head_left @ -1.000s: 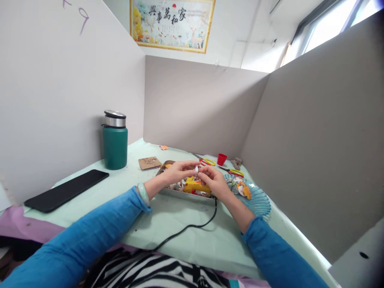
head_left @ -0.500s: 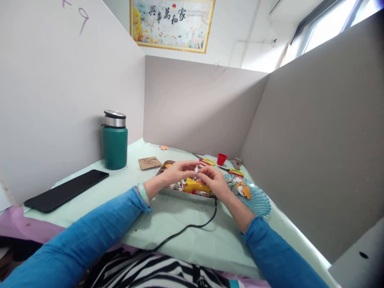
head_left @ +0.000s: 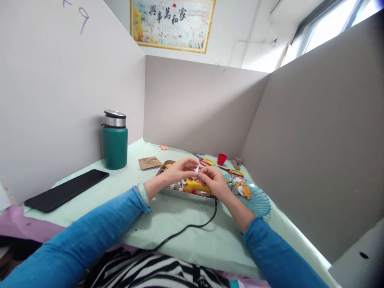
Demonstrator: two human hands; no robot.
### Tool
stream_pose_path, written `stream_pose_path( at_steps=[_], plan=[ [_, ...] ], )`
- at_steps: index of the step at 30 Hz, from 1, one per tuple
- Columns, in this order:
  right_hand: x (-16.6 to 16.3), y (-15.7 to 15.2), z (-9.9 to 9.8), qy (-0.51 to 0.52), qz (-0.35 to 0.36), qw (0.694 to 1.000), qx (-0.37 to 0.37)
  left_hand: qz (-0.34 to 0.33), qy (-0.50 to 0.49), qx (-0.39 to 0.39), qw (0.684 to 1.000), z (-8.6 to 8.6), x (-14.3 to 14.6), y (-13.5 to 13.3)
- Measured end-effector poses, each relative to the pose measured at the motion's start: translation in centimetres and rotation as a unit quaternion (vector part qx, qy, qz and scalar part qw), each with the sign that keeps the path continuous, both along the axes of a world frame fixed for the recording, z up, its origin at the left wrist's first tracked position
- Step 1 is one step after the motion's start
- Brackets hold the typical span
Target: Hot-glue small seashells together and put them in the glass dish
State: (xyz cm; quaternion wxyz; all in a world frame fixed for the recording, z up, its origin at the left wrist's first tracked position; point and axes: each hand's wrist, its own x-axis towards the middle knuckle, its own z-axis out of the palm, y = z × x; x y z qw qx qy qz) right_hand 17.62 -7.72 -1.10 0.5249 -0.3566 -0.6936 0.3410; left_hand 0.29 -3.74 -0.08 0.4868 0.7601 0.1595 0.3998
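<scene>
A small white pointed piece, seemingly a seashell [head_left: 197, 169], is held upright between my two hands above a metal tray [head_left: 180, 195]. My left hand [head_left: 179, 170] curls round it from the left, thumb tip at its base and fingers bent behind. From the right, my right hand [head_left: 213, 180] pinches its lower end between thumb and fingers. Just below the hands a yellow glue gun [head_left: 196, 186] lies across the tray, over many small shells [head_left: 177, 186]. Its black cord [head_left: 186, 227] runs over the table toward me. My fingers partly hide the tray's contents.
A blue scalloped glass dish [head_left: 259, 200] with shells stands at the right. Behind are two pairs of scissors [head_left: 207, 162], a red cup [head_left: 222, 159] and a brown card [head_left: 150, 163]. A green bottle [head_left: 115, 144] and black phone [head_left: 67, 190] are left. Grey panels [head_left: 201, 104] enclose the table.
The fingers of my left hand have bent and drawn back a little, and more of the white shell shows. My right hand has stayed nearly in place.
</scene>
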Motion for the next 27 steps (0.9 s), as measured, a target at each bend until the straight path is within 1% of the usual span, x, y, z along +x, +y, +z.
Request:
stream_pose_path(
  at_steps=[2, 5, 8, 13, 17, 19, 22, 27],
  plan=[
    [0.05, 0.06, 0.02, 0.007, 0.005, 1.000, -0.006, 0.006, 0.015, 0.013, 1.000, 0.12, 0.04, -0.21],
    [0.16, 0.26, -0.08, 0.023, 0.007, 1.000, -0.014, 0.035, 0.050, 0.045, 0.997, 0.26, 0.11, -0.58],
    [0.28, 0.52, -0.27, 0.031, 0.008, 0.999, -0.021, 0.061, 0.076, 0.104, 0.990, 0.25, 0.21, -0.79],
    [0.44, 0.73, -0.40, 0.027, 0.010, 0.999, -0.019, 0.118, 0.096, 0.238, 0.959, 0.03, 0.29, -0.66],
    [0.35, 0.54, -0.19, 0.019, 0.007, 1.000, -0.020, 0.144, 0.096, 0.304, 0.937, -0.21, 0.24, -0.27],
    [0.27, 0.42, -0.08, 0.021, 0.008, 0.999, -0.022, 0.148, 0.091, 0.318, 0.932, -0.29, 0.19, -0.09],
    [0.22, 0.35, -0.06, 0.019, -0.004, 1.000, -0.012, 0.149, 0.093, 0.315, 0.933, -0.30, 0.09, 0.04],
    [0.27, 0.54, -0.46, 0.006, -0.059, 0.998, 0.029, 0.148, 0.115, 0.289, 0.939, -0.08, -0.06, -0.13]
  ],
)
